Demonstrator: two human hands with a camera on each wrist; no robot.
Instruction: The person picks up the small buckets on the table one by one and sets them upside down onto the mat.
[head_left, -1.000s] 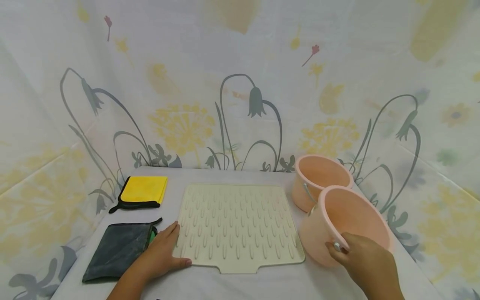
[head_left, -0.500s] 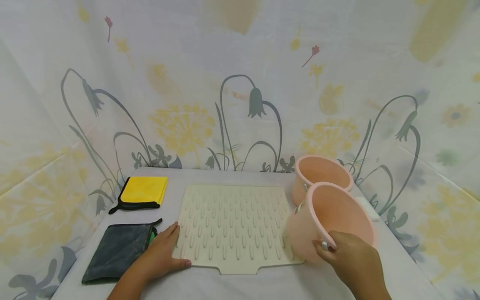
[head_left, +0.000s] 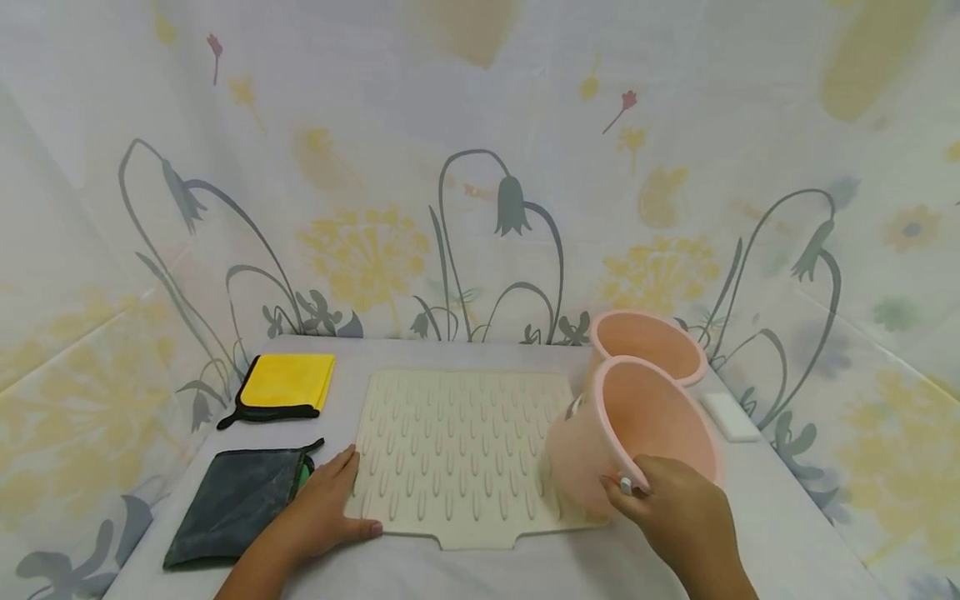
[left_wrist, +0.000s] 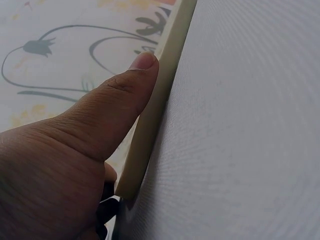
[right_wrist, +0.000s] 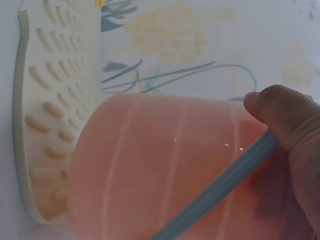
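Note:
A cream washboard [head_left: 465, 450] with raised ridges lies flat on the table. My left hand [head_left: 318, 504] rests at its near left corner, fingers along the side and thumb [left_wrist: 120, 95] against the front edge. In my right hand [head_left: 675, 512] is the rim of a pale pink bucket [head_left: 581, 454], gripped beside the handle's end. This bucket is tilted, its mouth facing right and up, and its base overlaps the board's right part. Whether it touches the board I cannot tell. The right wrist view shows the bucket's grey handle [right_wrist: 215, 187] slanting across its wall.
A second pink bucket [head_left: 652, 337] stands at the back right, partly hidden by the first. To its right lies a white block [head_left: 729, 417]. On the left are a folded yellow cloth [head_left: 288, 379] with black trim and a folded dark grey cloth [head_left: 236, 504]. Patterned curtains surround the table.
My right hand has moved the tilted bucket leftward, from beside the washboard to over its right part. The white block has come into view behind it. The left hand stays put.

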